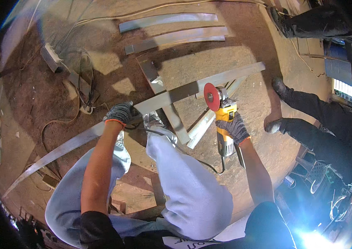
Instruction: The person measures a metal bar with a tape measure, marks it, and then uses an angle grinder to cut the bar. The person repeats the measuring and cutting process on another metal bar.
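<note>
My left hand [120, 113], in a dark grey knit glove with an orange cuff, is closed at the near end of a long flat metal bar [201, 85]. Its fingertips are partly hidden. A second long metal strip [66, 145] runs from beneath that hand toward the lower left; whether the two join is hidden. My right hand [235, 129], gloved alike, grips the body of a yellow and black angle grinder [226, 112]. The grinder's red disc [211, 96] stands upright beside the bar; contact cannot be made out. A dark cord hangs from the grinder's lower end.
Under the bar lie crossing metal supports [175, 122]. Two pale metal strips [176, 35] rest farther off. Cables and a power strip [51, 56] are at left. Another person's legs [308, 103] stand at right, near a bright welding-like glare [315, 238].
</note>
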The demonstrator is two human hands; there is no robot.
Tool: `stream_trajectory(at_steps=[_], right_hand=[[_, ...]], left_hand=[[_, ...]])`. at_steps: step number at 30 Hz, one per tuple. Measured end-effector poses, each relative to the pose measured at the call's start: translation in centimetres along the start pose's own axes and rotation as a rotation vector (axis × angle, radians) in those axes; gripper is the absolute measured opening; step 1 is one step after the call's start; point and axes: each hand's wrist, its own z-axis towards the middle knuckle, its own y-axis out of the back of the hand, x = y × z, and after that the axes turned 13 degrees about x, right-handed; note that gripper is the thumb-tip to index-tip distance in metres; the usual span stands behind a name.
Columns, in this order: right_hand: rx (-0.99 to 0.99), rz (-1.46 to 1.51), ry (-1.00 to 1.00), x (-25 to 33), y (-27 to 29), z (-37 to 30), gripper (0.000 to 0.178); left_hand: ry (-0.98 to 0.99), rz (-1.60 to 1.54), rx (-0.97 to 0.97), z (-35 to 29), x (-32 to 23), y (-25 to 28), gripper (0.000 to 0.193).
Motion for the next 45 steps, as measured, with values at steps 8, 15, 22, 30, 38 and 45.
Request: stream_trajectory(at_steps=[8,15,22,30,38,45], right_hand=[[0.029,-0.207,0.083,-0.1,-2.6,0.7,0.057],[0.028,-0.282,0.067,-1.3,-4.1,2.4,0.064],[0.075,-0.233,0.055,-0.7,-4.4,2.5,0.061],[-0.008,-0.421,0.046,0.2,-4.8,1.5,0.051],[0.080,-0.172,0.057,0.7,-4.9,1.7,0.044],[0.032,-0.221,0.102,0.9,-5.2,1.4,0.041]], left_hand=[[0.049,0.008,0.016,-1.7,-0.4,-0.7,0.055],[0.148,-0.160,-0.017,-0.1,-11.1,2.3,0.068],[0.062,-0.097,-0.289,0.5,-11.2,1.0,0.057],[0.128,-0.154,-0.192,0.8,-11.9,1.2,0.059],[0.145,-0.119,-0.170,0.8,-12.5,1.7,0.054],[0.129,-0.145,-0.237,0.4,-12.6,1.6,0.053]])
